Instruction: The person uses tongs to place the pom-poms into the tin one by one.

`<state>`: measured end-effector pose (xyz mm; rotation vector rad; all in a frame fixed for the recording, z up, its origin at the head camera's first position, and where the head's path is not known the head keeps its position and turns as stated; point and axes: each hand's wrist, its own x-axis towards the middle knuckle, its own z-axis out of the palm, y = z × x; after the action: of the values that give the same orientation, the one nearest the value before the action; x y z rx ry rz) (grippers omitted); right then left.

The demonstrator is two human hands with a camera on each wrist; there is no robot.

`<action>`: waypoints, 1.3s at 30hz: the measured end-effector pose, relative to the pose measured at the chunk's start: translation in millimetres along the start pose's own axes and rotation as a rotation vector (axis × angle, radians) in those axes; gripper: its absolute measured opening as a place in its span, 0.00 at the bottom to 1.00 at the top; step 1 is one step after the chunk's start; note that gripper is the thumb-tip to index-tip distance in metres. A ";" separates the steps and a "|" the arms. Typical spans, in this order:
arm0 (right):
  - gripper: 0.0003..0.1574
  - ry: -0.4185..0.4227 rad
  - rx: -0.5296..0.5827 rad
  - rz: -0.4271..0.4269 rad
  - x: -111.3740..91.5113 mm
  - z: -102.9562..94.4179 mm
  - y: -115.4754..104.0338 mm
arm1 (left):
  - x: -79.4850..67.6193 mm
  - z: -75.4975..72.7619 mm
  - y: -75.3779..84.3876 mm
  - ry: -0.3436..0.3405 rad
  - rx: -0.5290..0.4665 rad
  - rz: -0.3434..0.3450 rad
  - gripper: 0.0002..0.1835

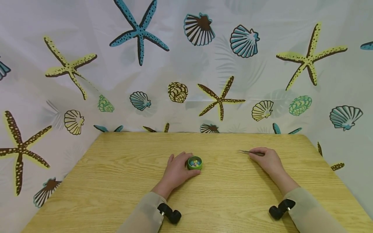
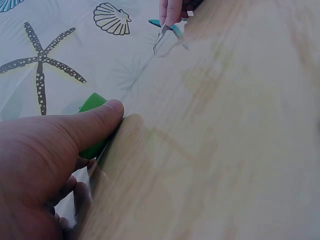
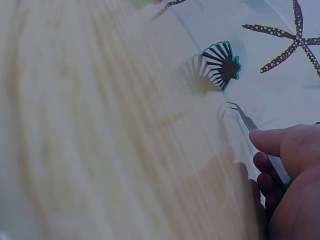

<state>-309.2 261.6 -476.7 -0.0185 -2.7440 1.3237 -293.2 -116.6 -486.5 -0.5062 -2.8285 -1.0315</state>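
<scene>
My left hand (image 1: 177, 170) holds a small round green cup (image 1: 199, 167) near the middle of the table, thumb on the near side and fingers around the far side. Inside the cup lie several small beads (image 1: 195, 162) in blue, pink, yellow and white. In the left wrist view the thumb lies against the green wall (image 2: 94, 102); much of the cup is hidden behind it. To the right, my right hand (image 1: 269, 160) grips metal tweezers (image 1: 243, 151) between thumb and fingers. Their bent tips (image 3: 231, 106) point left toward the cup, slightly apart, with nothing between them.
Both hands are over a light wood-grain table (image 1: 221, 197). A white cloth (image 1: 175, 71) printed with starfish and shells hangs along its back and sides. Each sleeve cuff carries a black wrist camera, one left (image 1: 172, 215) and one right (image 1: 281, 209).
</scene>
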 end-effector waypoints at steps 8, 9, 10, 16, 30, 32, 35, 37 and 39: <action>0.17 0.007 -0.025 -0.023 -0.5 1.5 -1.0 | 0.3 0.4 -1.7 0.006 0.005 0.009 0.40; 0.17 0.006 -0.029 -0.026 -0.8 1.4 -1.4 | 0.2 0.5 -2.0 0.007 0.006 0.010 0.40; 0.17 0.006 -0.032 -0.031 -1.0 1.2 -1.6 | 0.2 0.4 -2.1 0.007 0.006 0.011 0.40; 0.16 -0.001 -0.066 -0.039 -0.7 2.2 -2.1 | 0.3 0.7 -2.2 0.006 0.005 0.007 0.41; 0.17 -0.017 -0.105 -0.032 -3.9 1.4 -6.0 | -0.4 0.7 -1.0 0.006 0.007 0.002 0.40; 0.17 -0.020 -0.107 -0.034 -3.8 1.4 -5.9 | -0.2 0.9 -1.0 0.003 0.010 -0.003 0.41; 0.17 -0.023 -0.107 -0.040 -3.8 1.3 -6.0 | 0.1 1.0 -0.8 0.000 0.012 -0.010 0.41; 0.17 -0.025 -0.108 -0.045 -3.9 1.2 -6.1 | 0.0 0.8 -0.5 0.002 0.011 -0.007 0.41; 0.17 -0.026 -0.107 -0.044 -3.8 1.3 -5.9 | 0.0 0.6 -0.5 0.004 0.008 -0.005 0.41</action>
<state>-305.4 256.7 -473.2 0.0509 -2.8165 1.1732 -293.3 -116.6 -487.2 -0.4959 -2.8312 -1.0202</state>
